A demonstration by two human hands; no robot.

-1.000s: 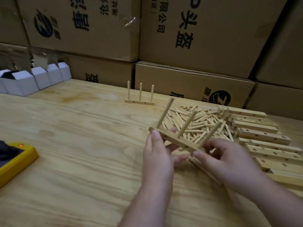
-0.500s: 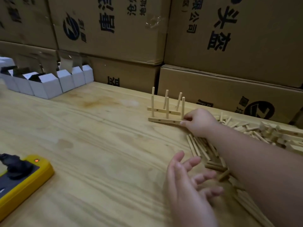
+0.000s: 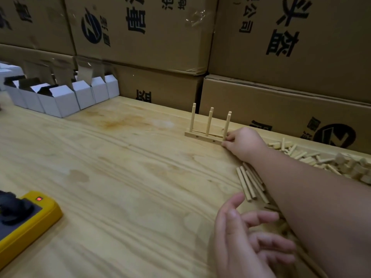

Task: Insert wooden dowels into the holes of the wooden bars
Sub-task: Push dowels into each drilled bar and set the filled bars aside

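Left hand (image 3: 247, 235): nearest the camera, low right of centre, above the table; fingers spread and loosely bent, wide, holding nothing.
Table (image 3: 124, 177): pale plywood, grain running left to right; faint stains near the middle and far side.
Yellow device (image 3: 26, 223): at the near left edge, red light lit on top, a black object lying on it.
Loose dowels (image 3: 250, 183): a small bundle lying side by side on the table just beyond the left hand, partly under the right forearm.
Right hand (image 3: 244, 142): arm stretched forward across the table; thumb and fingers pinch the right end of the bar.
Bar (image 3: 202, 138): lies flat on the table toward the far edge, small holes showing in its front face; three dowels stand upright in it.
Second bar: tops of more dowels show right behind the first three, so a second bar appears to stand just behind; its body is mostly hidden.
Dowel heap (image 3: 301, 153): to the right of the right hand, a scattered pile with blurred wooden pieces at the far right.
White boxes (image 3: 60, 95): row of open small boxes at the far left.
Cartons (image 3: 241, 47): stacked brown cartons with black print along the far edge of the table.
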